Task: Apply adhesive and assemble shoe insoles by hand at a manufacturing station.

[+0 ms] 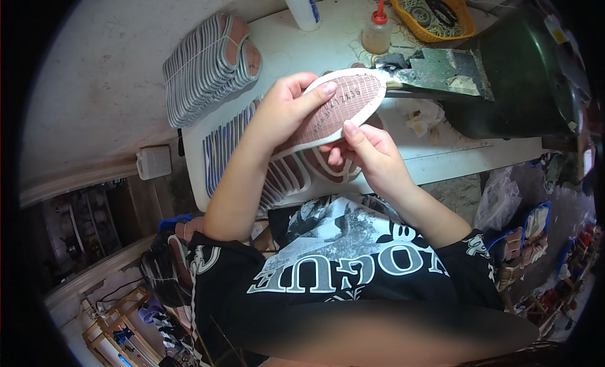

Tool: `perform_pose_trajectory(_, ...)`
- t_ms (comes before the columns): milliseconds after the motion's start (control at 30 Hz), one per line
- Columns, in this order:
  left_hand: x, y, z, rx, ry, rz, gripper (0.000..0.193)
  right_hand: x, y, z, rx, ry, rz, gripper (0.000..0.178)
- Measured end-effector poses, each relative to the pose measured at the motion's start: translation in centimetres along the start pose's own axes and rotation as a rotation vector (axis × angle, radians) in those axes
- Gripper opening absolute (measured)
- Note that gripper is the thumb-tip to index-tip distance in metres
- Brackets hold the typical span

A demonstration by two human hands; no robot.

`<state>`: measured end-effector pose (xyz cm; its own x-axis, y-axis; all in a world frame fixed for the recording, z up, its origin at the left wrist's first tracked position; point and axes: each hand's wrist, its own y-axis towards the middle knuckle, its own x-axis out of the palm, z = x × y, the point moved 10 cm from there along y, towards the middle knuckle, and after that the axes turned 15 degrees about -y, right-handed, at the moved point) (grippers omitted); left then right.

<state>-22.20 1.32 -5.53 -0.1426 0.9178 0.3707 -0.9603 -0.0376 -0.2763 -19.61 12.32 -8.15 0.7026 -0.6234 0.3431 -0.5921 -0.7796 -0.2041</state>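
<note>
Both hands hold a pinkish-brown shoe insole (345, 105) with a white binding round its edge, dark marks on its face. My left hand (287, 108) is closed on its near left part, thumb lying across the top. On the right-hand edge my right hand (373, 151) pinches the white rim between thumb and fingers. The insole's far right end sits against the head of a green sewing-type machine (441, 72); whether it is under the needle is hidden. More insoles (337, 165) lie on the table beneath my hands.
Tied stacks of insoles (201, 67) stand at the back left, with a blue-edged row (220, 146) nearer. Behind are a white bottle (304, 11), a red-nozzled bottle (377, 38) and a yellow basket (432, 37) of cords. A plastic bag (498, 200) hangs at right.
</note>
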Motion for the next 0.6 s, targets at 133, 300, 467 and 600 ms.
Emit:
perform_pose_trajectory(133, 0.3, 1.7, -0.1, -0.135, 0.045, -0.050, 0.030, -1.9, 0.3, -1.2, -0.012, 0.026, 0.082, 0.034)
perform_pose_trajectory(300, 0.4, 2.7, 1.2, -0.157, 0.286, -0.020, 0.033, -4.1, 0.7, -2.3, 0.027, -0.037, 0.096, 0.033)
perform_pose_trajectory(467, 0.9, 1.6, -0.4, -0.224, 0.184, 0.007, 0.044, -6.4, 0.8, -4.0, -0.049, -0.061, 0.169, 0.034)
perform_pose_trajectory(600, 1.1, -3.0, -2.8, -0.136, -0.074, 0.051, 0.038, -3.3, -2.4, -3.8, -0.214, -0.531, 0.127, 0.032)
